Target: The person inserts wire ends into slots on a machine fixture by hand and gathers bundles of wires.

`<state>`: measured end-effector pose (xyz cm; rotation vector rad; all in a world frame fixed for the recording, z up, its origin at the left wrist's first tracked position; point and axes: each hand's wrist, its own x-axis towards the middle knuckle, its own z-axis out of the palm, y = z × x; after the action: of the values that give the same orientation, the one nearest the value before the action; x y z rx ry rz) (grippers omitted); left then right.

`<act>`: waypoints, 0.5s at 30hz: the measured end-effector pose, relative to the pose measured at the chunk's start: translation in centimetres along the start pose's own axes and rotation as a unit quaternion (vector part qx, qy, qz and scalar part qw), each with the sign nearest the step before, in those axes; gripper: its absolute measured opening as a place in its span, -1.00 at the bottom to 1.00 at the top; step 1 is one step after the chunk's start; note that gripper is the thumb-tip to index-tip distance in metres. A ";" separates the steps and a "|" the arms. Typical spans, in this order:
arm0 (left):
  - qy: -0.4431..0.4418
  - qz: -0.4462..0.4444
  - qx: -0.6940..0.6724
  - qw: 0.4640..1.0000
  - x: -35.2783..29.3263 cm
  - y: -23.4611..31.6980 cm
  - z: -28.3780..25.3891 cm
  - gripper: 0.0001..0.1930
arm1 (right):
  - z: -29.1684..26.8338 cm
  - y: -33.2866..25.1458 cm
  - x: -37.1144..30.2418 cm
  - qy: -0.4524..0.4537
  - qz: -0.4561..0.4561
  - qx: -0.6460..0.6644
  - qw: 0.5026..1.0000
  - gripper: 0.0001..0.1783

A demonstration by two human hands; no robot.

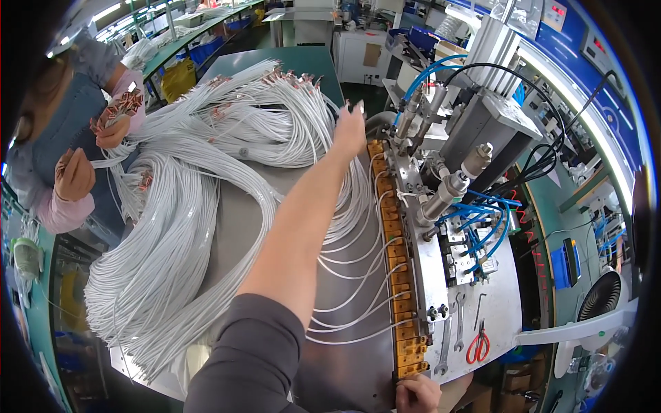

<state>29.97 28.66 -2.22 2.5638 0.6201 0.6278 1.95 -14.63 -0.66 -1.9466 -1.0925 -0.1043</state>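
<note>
My left hand point(350, 131) reaches to the far end of a row of orange blocks point(397, 272). Its fingers are drawn together, and what they hold, if anything, is too small to make out. My right hand point(418, 394) rests curled at the near end of that row, its fingertips mostly hidden. Several white cables point(358, 275) run from the left into the orange blocks, spaced along them. Beyond my left forearm lies a big heap of white cables point(275, 131) with copper-coloured ends.
Along the blocks' right side stands a metal machine with pneumatic cylinders point(447, 196) and blue hoses point(492, 234). Two wrenches point(452, 330), a hex key point(479, 310) and red-handled scissors point(478, 346) lie on its plate. At left, a co-worker's hands point(74, 175) hold copper-ended cables. A fan point(600, 296) stands at right.
</note>
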 end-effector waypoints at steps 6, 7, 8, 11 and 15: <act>0.309 0.127 -0.003 0.942 -0.7 -5.5 -9.7 -0.40 | 0.2 -0.3 -0.5 0.001 0.008 0.008 1.000 -0.87; 0.361 0.060 0.069 0.928 -1.1 -9.8 -9.6 -0.44 | 0.5 -0.3 -0.7 -0.006 0.001 0.022 1.000 -0.87; 0.406 -0.005 0.126 0.905 -2.1 -10.2 -10.2 -0.48 | 0.8 0.0 -0.8 -0.001 0.012 0.014 1.000 -0.88; 0.291 -0.059 0.112 0.948 -3.0 -9.8 -12.2 -0.53 | 1.1 0.2 -0.8 0.001 0.028 0.006 1.000 -0.90; 0.097 -0.045 0.082 0.991 -8.6 -9.3 -14.8 -0.56 | -0.2 -0.1 1.8 -0.144 0.089 0.009 0.985 -0.96</act>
<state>12.57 36.14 2.37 2.6258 0.8810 0.8319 3.03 -13.59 0.41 -2.0762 -1.0908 0.2931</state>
